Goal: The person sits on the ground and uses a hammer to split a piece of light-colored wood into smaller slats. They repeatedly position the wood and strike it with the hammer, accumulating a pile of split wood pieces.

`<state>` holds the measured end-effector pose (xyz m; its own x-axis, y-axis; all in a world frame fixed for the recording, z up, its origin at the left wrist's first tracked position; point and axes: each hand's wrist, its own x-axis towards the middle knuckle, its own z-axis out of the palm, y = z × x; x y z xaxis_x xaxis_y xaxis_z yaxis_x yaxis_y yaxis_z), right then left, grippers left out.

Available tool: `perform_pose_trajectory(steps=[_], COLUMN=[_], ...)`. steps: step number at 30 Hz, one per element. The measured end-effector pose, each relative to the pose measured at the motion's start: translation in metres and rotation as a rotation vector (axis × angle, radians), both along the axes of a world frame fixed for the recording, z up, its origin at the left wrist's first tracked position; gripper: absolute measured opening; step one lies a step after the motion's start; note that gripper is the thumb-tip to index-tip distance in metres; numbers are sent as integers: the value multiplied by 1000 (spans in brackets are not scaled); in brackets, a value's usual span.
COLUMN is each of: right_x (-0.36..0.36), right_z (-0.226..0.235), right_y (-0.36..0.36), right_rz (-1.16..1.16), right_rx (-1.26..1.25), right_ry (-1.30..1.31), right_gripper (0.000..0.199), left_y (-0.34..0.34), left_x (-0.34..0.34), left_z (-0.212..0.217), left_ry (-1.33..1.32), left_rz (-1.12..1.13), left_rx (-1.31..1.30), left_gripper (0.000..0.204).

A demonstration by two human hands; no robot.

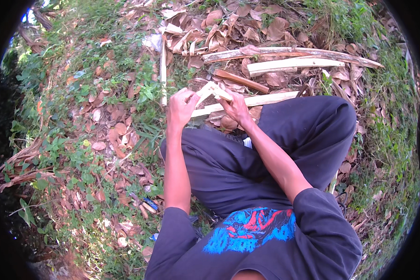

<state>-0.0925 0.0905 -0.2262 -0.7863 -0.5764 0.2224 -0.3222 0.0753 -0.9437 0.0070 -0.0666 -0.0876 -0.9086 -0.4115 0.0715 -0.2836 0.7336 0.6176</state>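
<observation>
My left hand [180,107] is closed on the lower end of a pale wooden strip [205,92], which slants up to the right. My right hand [236,108] grips a second short pale wooden piece [223,94]. The two pieces meet in a peak shape between my hands, just beyond my crossed legs. Whether they are joined, or are one bent stick, I cannot tell. Below them a long pale wooden strip [277,98] lies on the ground, partly hidden by my right hand and leg.
Farther off lie a long curved bark-edged strip [284,52], a pale split stick [294,64] and a reddish-brown stick [241,80]. A narrow pale stick [163,72] stretches away at the left. Blue-handled tools [149,204] rest beside my left elbow. Dry leaves [275,30] and grass surround me.
</observation>
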Motion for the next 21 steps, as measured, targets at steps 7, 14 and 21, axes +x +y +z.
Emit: perform_pose_trajectory(steps=[7, 14, 21], right_x=[1, -5, -14], right_z=[-1, 3, 38], right_y=[0, 4, 24], right_rz=[-13, 68, 218], right_rx=[-25, 22, -118], right_ry=[50, -29, -137], right_gripper=[38, 47, 59], left_y=[5, 4, 1], left_x=[-1, 1, 7], left_z=[1, -2, -5], left_ry=[39, 120, 56], left_rz=[-32, -69, -36], left_rx=[24, 46, 12], left_gripper=[27, 24, 25])
